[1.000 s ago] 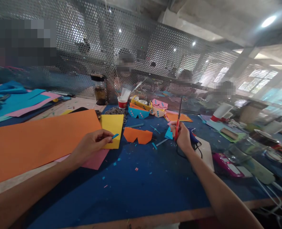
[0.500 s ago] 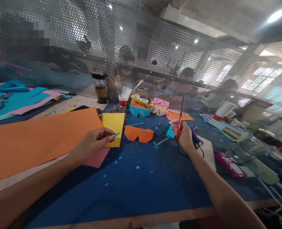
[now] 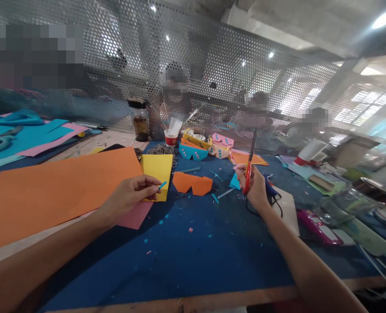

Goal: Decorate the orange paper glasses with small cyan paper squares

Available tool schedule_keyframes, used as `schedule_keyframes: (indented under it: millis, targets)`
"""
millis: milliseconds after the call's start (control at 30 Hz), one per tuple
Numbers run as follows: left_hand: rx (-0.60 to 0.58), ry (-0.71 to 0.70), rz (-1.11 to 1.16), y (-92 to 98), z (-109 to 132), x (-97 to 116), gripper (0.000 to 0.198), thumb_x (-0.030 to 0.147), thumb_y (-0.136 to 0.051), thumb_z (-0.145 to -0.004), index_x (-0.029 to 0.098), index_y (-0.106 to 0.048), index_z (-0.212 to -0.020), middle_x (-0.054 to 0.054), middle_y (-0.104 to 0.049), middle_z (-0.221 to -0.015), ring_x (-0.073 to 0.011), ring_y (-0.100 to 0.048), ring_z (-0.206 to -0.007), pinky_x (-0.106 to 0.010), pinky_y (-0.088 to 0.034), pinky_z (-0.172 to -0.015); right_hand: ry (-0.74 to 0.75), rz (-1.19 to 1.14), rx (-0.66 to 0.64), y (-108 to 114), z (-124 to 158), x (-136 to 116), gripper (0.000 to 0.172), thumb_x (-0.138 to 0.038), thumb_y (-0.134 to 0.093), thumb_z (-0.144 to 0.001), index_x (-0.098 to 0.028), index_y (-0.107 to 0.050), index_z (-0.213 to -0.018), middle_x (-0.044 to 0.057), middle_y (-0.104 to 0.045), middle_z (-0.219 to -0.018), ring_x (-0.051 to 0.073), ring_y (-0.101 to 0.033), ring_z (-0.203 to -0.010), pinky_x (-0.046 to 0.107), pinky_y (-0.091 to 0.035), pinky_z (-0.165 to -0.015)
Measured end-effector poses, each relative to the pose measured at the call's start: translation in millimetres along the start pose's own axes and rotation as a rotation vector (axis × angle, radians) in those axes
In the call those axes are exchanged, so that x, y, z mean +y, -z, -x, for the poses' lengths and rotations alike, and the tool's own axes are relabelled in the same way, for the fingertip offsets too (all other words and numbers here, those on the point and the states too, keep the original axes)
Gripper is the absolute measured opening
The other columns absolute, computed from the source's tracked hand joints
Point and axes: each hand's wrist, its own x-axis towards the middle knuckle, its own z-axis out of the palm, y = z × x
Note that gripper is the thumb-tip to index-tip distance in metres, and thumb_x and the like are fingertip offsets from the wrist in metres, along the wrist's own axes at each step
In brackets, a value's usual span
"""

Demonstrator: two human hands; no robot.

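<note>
My left hand (image 3: 131, 195) pinches a thin blue paper strip (image 3: 162, 185) between thumb and fingers, just above a yellow paper piece (image 3: 157, 167) and a pink sheet (image 3: 136, 216). My right hand (image 3: 254, 188) grips red-handled scissors (image 3: 249, 167) with the blades closed and pointing up. Between the hands lies an orange cut-out shape (image 3: 193, 183) on the blue table (image 3: 186, 252). A small blue paper piece (image 3: 234, 182) lies just left of the right hand.
A large orange sheet (image 3: 56, 191) covers the left. Finished paper masks (image 3: 206, 148), a red cup (image 3: 171, 138) and a dark jar (image 3: 140, 121) stand at the back before a perforated metal screen (image 3: 212, 74). Other people sit behind it. A pink device (image 3: 317, 221) and cables lie right.
The view has shifted slightly. Both hands stay almost where they were; the scissors have tilted a little to the right.
</note>
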Motion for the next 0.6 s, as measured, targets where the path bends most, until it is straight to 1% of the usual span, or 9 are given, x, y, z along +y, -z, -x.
schedule_keyframes:
  millis: [33,133,200,233,300,400,467,533,600]
  targets:
    - [-0.001,-0.001,0.000,-1.2,1.0,1.1,0.034,0.045,-0.080,-0.077,0.019,-0.074,-0.098,-0.002,-0.075,-0.083,-0.0168,-0.071,-0.071,-0.030,-0.061,-0.072,0.000,-0.024,-0.030,-1.8,4.3,-8.8,0.036,-0.054,-0.063,-0.089,-0.020,-0.062,-0.097,-0.001,-0.058,-0.068,0.011,-0.048,-0.051,0.025,-0.039,-0.048]
    - [-0.006,-0.013,0.028,-6.1,6.1,6.2,0.036,0.048,-0.081,-0.075,0.019,-0.074,-0.096,-0.003,-0.076,-0.082,-0.0186,-0.071,-0.072,-0.031,-0.060,-0.070,-0.037,-0.144,-0.175,-10.4,21.7,-39.9,0.036,-0.054,-0.069,-0.087,-0.021,-0.061,-0.098,-0.002,-0.060,-0.070,0.011,-0.050,-0.049,0.025,-0.041,-0.046]
    - [-0.038,-0.036,0.044,-9.8,11.0,10.4,0.037,0.050,-0.081,-0.075,0.020,-0.074,-0.094,-0.004,-0.076,-0.081,-0.0199,-0.072,-0.072,-0.033,-0.060,-0.072,-0.060,-0.144,-0.261,-18.8,35.1,-59.9,0.037,-0.056,-0.069,-0.087,-0.021,-0.060,-0.092,-0.001,-0.061,-0.072,0.010,-0.049,-0.047,0.024,-0.040,-0.045]
    - [-0.054,-0.046,0.047,-11.6,13.9,12.2,0.036,0.050,-0.081,-0.075,0.020,-0.074,-0.093,-0.004,-0.076,-0.080,-0.0203,-0.072,-0.072,-0.034,-0.060,-0.073,-0.073,-0.148,-0.329,-23.8,41.4,-68.4,0.037,-0.056,-0.068,-0.088,-0.021,-0.059,-0.087,-0.001,-0.062,-0.073,0.010,-0.049,-0.048,0.024,-0.041,-0.046]
    - [-0.087,-0.055,0.036,-15.0,20.1,15.0,0.034,0.049,-0.080,-0.076,0.020,-0.074,-0.093,-0.003,-0.076,-0.080,-0.0208,-0.073,-0.073,-0.034,-0.060,-0.074,-0.097,-0.205,-0.439,-34.7,52.0,-81.3,0.034,-0.053,-0.069,-0.089,-0.022,-0.056,-0.088,-0.002,-0.063,-0.077,0.009,-0.050,-0.050,0.023,-0.041,-0.047]
    - [-0.139,-0.058,-0.004,-19.7,28.6,16.6,0.028,0.046,-0.077,-0.081,0.022,-0.074,-0.095,-0.002,-0.076,-0.080,-0.0206,-0.073,-0.075,-0.033,-0.059,-0.073,-0.121,-0.221,-0.557,-51.3,61.5,-92.6,0.032,-0.049,-0.075,-0.086,-0.022,-0.057,-0.089,-0.004,-0.060,-0.073,0.010,-0.051,-0.054,0.022,-0.041,-0.050]
    - [-0.169,-0.078,-0.016,-22.6,33.0,17.3,0.025,0.045,-0.075,-0.084,0.023,-0.072,-0.096,-0.001,-0.076,-0.078,-0.0200,-0.073,-0.074,-0.031,-0.058,-0.071,-0.107,-0.209,-0.592,-61.3,64.9,-97.4,0.033,-0.047,-0.078,-0.083,-0.021,-0.059,-0.090,-0.003,-0.062,-0.075,0.011,-0.053,-0.059,0.022,-0.043,-0.054]
    - [-0.185,-0.093,-0.020,-25.3,36.0,18.7,0.022,0.043,-0.074,-0.085,0.023,-0.072,-0.095,-0.001,-0.076,-0.077,-0.0196,-0.072,-0.074,-0.030,-0.057,-0.068,-0.112,-0.198,-0.621,-69.7,67.7,-101.2,0.034,-0.046,-0.080,-0.081,-0.020,-0.061,-0.089,-0.003,-0.062,-0.073,0.011,-0.054,-0.059,0.022,-0.043,-0.054]
    - [-0.184,-0.088,-0.028,-27.2,37.9,21.0,0.020,0.042,-0.073,-0.085,0.023,-0.072,-0.094,-0.001,-0.076,-0.076,-0.0200,-0.072,-0.073,-0.029,-0.056,-0.065,-0.136,-0.215,-0.640,-76.4,70.8,-103.7,0.032,-0.046,-0.078,-0.083,-0.020,-0.060,-0.089,-0.004,-0.059,-0.068,0.011,-0.053,-0.057,0.022,-0.042,-0.052]
